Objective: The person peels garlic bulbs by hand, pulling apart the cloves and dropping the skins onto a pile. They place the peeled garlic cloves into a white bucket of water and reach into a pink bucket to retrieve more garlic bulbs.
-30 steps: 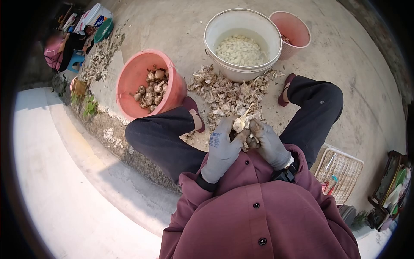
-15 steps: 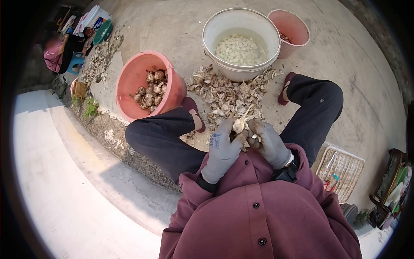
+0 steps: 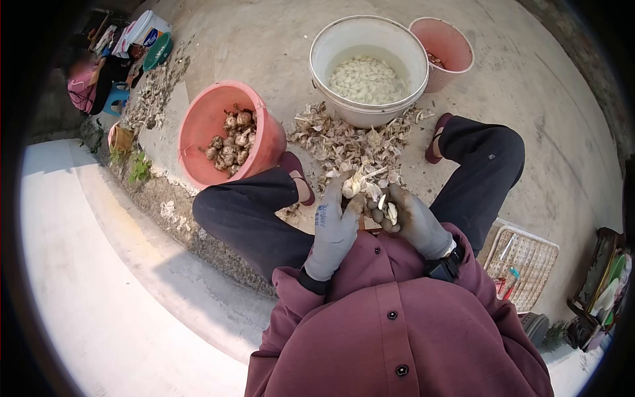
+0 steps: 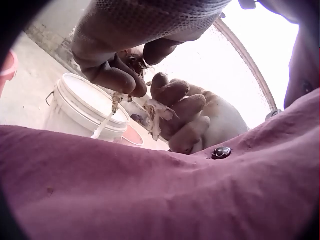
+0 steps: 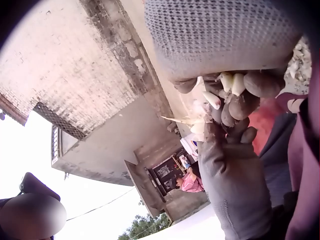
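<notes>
Both hands wear grey gloves above the lap. The left hand (image 3: 335, 228) pinches a partly opened garlic bulb (image 3: 353, 185) whose dry stalk points up and right. Close beside it, the right hand (image 3: 418, 223) curls its fingers around several peeled cloves (image 3: 391, 212). In the right wrist view, white cloves (image 5: 237, 84) lie between the right hand's (image 5: 225, 45) palm and fingers, and the left hand (image 5: 232, 182) holds the bulb (image 5: 198, 129) next to them. A papery piece of skin (image 4: 159, 116) hangs by the right hand's fingers (image 4: 187, 107) in the left wrist view.
A white bucket (image 3: 324, 78) holds cloves in water, with a pink basket (image 3: 456, 78) behind it. Garlic skins (image 3: 350, 145) lie before the feet. A red bucket (image 3: 198, 126) with whole bulbs stands left; a rack (image 3: 536, 271) lies right. A person (image 3: 83, 86) sits far left.
The hands have moved slightly apart, the left hand and bulb shifting left. The right hand's curled fingers have turned more into view, showing more white cloves.
</notes>
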Demonstrator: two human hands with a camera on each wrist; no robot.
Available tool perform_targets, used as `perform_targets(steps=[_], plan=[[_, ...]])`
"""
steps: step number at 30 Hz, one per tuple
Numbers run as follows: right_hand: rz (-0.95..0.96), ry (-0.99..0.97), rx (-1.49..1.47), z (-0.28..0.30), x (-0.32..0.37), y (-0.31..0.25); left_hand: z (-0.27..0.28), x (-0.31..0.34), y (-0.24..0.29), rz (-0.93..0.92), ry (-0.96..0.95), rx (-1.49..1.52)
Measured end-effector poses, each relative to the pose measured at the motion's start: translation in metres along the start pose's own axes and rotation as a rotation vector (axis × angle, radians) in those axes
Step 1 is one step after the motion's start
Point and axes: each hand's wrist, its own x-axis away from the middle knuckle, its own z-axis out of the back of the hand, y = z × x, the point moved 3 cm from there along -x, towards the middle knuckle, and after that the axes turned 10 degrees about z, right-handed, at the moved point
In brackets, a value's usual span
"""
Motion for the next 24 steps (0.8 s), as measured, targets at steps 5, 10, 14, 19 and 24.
perform_targets(steps=[5, 10, 14, 19, 24], plan=[[0.084, -0.092, 0.25, 0.0, 0.007, -0.006, -0.001, -0.001, 0.001, 0.039, 0.008, 0.106], [0.152, -0.081, 0.366, 0.003, 0.009, -0.009, 0.0, 0.002, 0.003, 0.063, 0.036, 0.21], [0.222, 0.034, 0.338, 0.021, 0.007, -0.009, 0.007, 0.004, 0.01, 0.195, 0.014, 0.303], [0.379, 0.207, 0.118, 0.043, 0.004, -0.026, 0.011, 0.006, 0.018, 0.134, -0.079, 0.317], [0.644, 0.122, 0.171, 0.031, -0.005, -0.073, 0.008, 0.009, 0.008, 0.114, -0.137, 0.281]])
